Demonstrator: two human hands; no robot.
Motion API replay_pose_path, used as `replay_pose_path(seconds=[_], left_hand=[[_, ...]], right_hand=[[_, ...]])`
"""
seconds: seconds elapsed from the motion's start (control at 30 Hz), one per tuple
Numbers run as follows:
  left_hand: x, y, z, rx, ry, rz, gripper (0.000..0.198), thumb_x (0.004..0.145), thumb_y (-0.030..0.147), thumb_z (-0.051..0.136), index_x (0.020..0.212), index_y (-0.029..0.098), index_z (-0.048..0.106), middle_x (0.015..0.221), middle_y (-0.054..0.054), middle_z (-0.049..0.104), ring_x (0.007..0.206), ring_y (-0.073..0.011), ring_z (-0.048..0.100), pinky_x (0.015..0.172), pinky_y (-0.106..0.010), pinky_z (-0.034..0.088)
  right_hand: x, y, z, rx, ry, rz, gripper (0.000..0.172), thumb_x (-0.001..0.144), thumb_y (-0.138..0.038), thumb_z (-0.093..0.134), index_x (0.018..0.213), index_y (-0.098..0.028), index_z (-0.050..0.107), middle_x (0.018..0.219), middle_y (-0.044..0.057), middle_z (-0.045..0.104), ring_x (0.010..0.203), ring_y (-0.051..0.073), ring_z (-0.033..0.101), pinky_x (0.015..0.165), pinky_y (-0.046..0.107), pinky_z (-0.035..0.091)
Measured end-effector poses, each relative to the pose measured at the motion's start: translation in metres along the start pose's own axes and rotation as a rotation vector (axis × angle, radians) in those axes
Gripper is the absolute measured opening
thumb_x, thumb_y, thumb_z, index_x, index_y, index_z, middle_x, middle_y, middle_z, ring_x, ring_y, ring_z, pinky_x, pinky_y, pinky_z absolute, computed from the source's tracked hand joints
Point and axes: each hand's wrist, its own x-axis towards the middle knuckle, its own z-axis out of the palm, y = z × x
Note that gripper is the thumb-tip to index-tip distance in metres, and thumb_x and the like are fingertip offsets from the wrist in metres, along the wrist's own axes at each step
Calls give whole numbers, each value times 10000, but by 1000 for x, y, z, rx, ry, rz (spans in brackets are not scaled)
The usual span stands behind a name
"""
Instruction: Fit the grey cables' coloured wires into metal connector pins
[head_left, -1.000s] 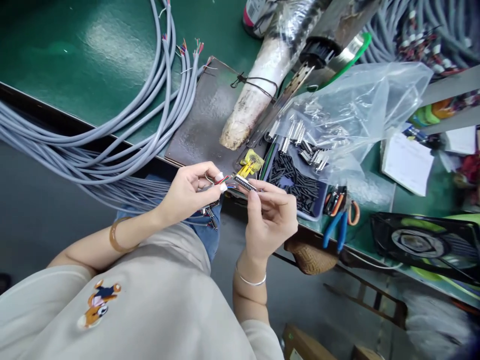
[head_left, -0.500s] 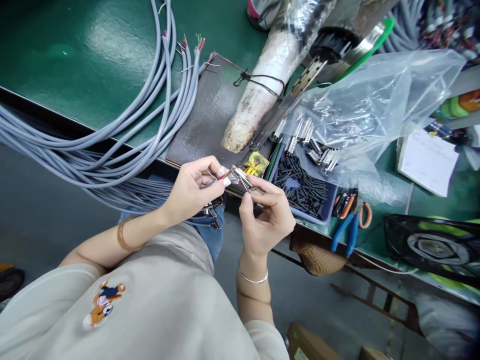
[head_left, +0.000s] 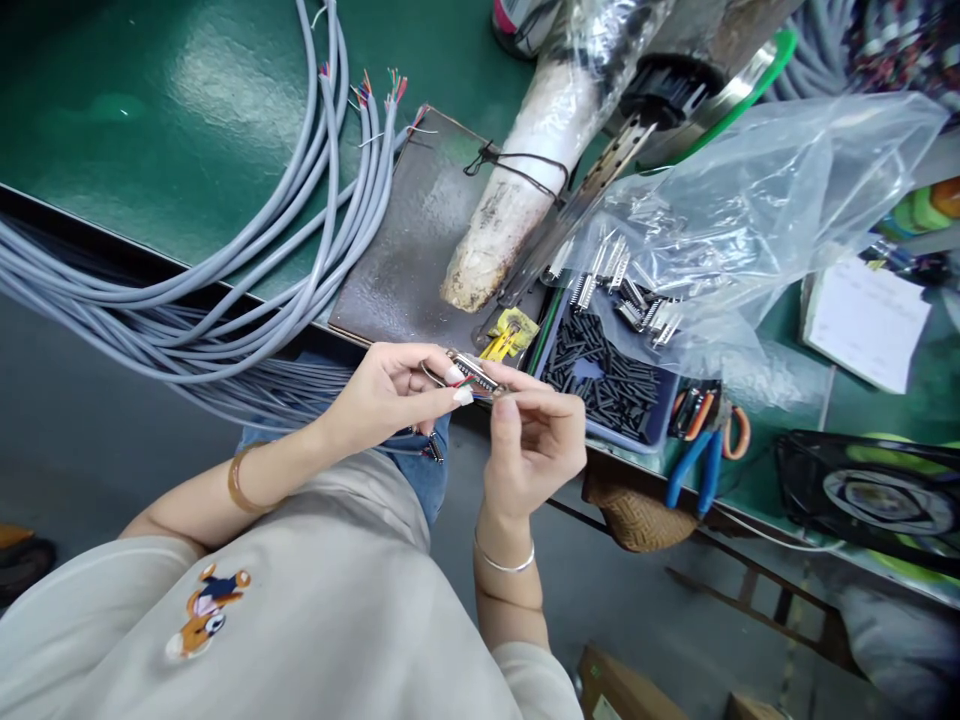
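Above a grey floor [head_left: 67,440], the green bench [head_left: 225,100] spans the upper frame, carrying a dark plate [head_left: 420,250] at upper centre. At frame centre, the left hand [head_left: 394,392] is closed in a fingertip pinch on coloured wires [head_left: 469,381], and the right hand [head_left: 536,430] pinches a connector [head_left: 478,373] between thumb and forefinger. For good control, steady the connector by its end, leave its contact row exposed, and separate the wire tips.

fingers [head_left: 529,379] partly hide the connector [head_left: 478,373]; bottom edge cuts off cardboard boxes [head_left: 626,688].
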Motion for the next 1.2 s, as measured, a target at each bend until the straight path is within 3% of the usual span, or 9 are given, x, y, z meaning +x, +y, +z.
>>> replay_pose_path(seconds=[0.07, 0.13, 0.27, 0.37, 0.47, 0.63, 0.73, 0.97, 1.2], left_hand=[[-1, -2, -1, -54, -11, -8, 220, 777, 289, 816, 776, 145, 649, 546, 53, 578, 423, -48, 547, 412, -134, 443], [-2, -2, -2, -118, -21, -4, 230, 758, 279, 832, 768, 147, 644, 617, 45, 613, 423, -35, 540, 405, -130, 436], [-4, 5, -6, -156, -114, -119, 277, 706, 254, 864, 745, 139, 615, 745, 14, 670, 409, -10, 496, 384, -135, 406], [-6, 10, -9, -149, -240, -229, 257, 704, 229, 853, 734, 131, 617, 691, 19, 640, 406, -12, 479, 384, -136, 388], [-6, 11, -11, -139, -298, -280, 230, 707, 215, 838, 739, 125, 628, 700, 8, 656, 403, -11, 472, 385, -142, 389], [-6, 6, -10, -130, -84, -161, 247, 725, 230, 820, 765, 137, 596, 922, -48, 747, 412, 3, 472, 392, -152, 408], [-7, 5, -9, -70, 23, -78, 215, 764, 211, 781, 765, 144, 577, 834, -23, 723, 408, 9, 443, 393, -138, 370], [-5, 7, -2, 17, 74, 23, 226, 726, 166, 773, 732, 157, 547, 691, 15, 624, 428, -1, 377, 385, -136, 326], [0, 8, 4, 71, 146, 93, 221, 704, 168, 769, 720, 158, 549, 696, 18, 606, 454, -8, 387, 391, -138, 326]], right_hand=[[-5, 0, 0, -5, -52, -22, 117, 910, -127, 654, 976, -211, 606, 1109, 62, 785, 992, 199, 777, 773, 331, 653], [-8, -2, -1, -5, -68, -50, 138, 909, -118, 651, 996, -217, 609, 1112, 56, 788, 962, 206, 785, 739, 334, 656], [-3, -10, -10, -33, 17, -21, 97, 913, -148, 662, 945, -226, 613, 1036, 29, 795, 722, 144, 762, 539, 247, 578], [7, -18, -17, -3, -171, 180, 77, 912, -203, 686, 875, -210, 620, 1056, 42, 793, 530, 76, 652, 448, 214, 505], [13, -21, -21, 104, -356, 280, 137, 884, -217, 725, 798, -203, 619, 952, 17, 790, 565, 80, 653, 469, 204, 516], [14, -22, -21, 106, -92, 180, 173, 865, -154, 719, 769, -205, 585, 937, -8, 728, 685, 96, 703, 629, 243, 623], [12, -22, -19, 61, 6, 137, 197, 866, -165, 711, 753, -210, 556, 916, -1, 695, 729, 124, 708, 647, 291, 658], [3, -10, -9, -225, 67, -118, 124, 889, -115, 676, 956, -217, 655, 1039, 39, 766, 957, 180, 752, 798, 351, 647], [3, -4, -5, -213, -37, -64, 86, 894, -135, 667, 888, -211, 626, 1068, 49, 765, 978, 183, 751, 793, 344, 634]])
